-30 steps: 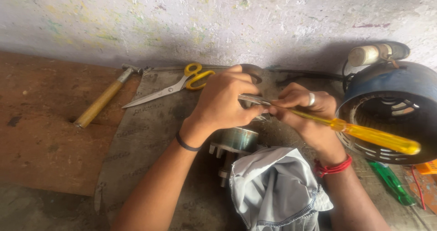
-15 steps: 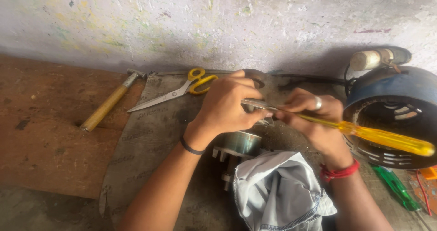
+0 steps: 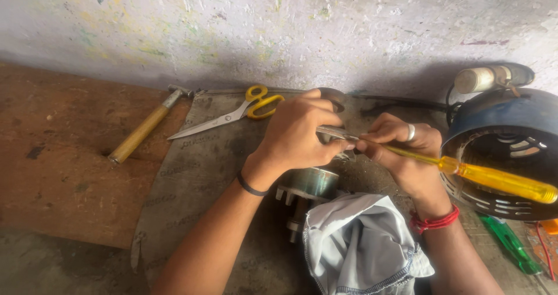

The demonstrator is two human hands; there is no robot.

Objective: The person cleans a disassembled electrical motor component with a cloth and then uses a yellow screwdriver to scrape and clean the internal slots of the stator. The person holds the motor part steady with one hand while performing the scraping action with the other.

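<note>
The person's left hand [image 3: 302,135] curls over a thin grey metal piece [image 3: 337,133], its fingers pressed together around the top and the thumb closing from below, so the piece pokes out to the right between thumb tip and fingertips. The right hand [image 3: 407,152] meets it there: its fingers bunch tightly around the shaft of a yellow-handled screwdriver [image 3: 494,179], pinching it close to the tip, while the handle angles away to the lower right, past the wrist. The screwdriver's tip touches the end of the metal piece, right where the fingertips of both hands come together. Just below the left hand stands a round metal motor part [image 3: 311,184], partly covered by a pale grey cloth [image 3: 360,248]. Beyond the hands, yellow-handled scissors [image 3: 232,115] and a wooden-handled hammer [image 3: 145,129] lie on the worn mat [image 3: 192,173]. A blue fan housing [image 3: 505,126] sits just beside the right hand.
</note>
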